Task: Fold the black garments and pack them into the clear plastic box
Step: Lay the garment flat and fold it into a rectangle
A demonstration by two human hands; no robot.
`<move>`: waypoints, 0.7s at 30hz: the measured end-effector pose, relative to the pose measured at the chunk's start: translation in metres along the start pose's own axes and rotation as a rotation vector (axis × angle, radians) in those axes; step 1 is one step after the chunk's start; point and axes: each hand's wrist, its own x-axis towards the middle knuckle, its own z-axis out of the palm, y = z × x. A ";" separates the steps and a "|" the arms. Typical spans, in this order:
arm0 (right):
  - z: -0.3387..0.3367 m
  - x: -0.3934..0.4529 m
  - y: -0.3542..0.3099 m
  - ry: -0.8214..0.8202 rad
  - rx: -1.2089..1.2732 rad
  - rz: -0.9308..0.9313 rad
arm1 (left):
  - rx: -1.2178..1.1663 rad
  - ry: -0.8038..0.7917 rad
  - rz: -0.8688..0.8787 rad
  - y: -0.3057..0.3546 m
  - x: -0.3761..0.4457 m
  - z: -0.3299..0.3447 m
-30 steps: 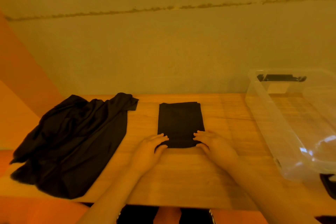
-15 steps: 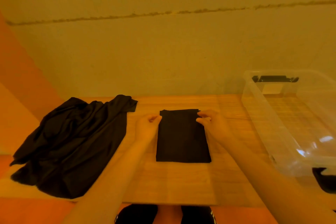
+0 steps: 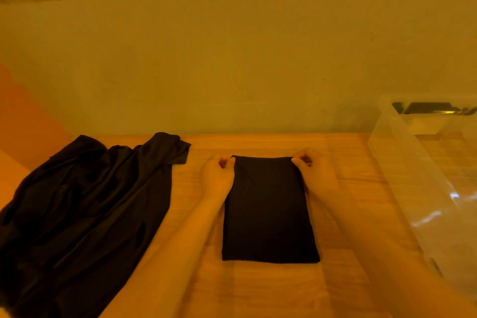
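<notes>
A black garment (image 3: 269, 212) folded into a narrow rectangle lies flat in the middle of the wooden table (image 3: 343, 160). My left hand (image 3: 218, 175) pinches its far left corner. My right hand (image 3: 313, 170) pinches its far right corner. A loose pile of unfolded black garments (image 3: 85, 209) spreads over the table's left side. The clear plastic box (image 3: 418, 178) stands at the right, open on top, with nothing visible inside; its right part runs out of frame.
A plain wall rises just behind the table's far edge. The box carries a black handle clip (image 3: 433, 108) on its far rim. Bare wood shows between the folded garment and the box.
Both hands moved from the garment's near edge up its sides to the far corners, where they now pinch the cloth. The view has tilted slightly.
</notes>
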 end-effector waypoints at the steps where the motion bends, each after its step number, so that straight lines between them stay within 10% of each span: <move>1: 0.001 0.002 -0.001 0.000 -0.032 -0.014 | 0.021 0.008 0.021 0.001 0.002 0.001; 11: -0.007 -0.018 -0.010 0.023 -0.239 -0.244 | 0.319 0.043 0.334 0.007 -0.020 -0.015; 17: -0.032 -0.099 0.017 -0.537 -0.556 -0.531 | 0.652 -0.627 0.604 -0.012 -0.112 -0.071; 21: -0.030 -0.122 0.026 -0.517 -0.636 -0.518 | 0.673 -0.615 0.561 -0.037 -0.122 -0.071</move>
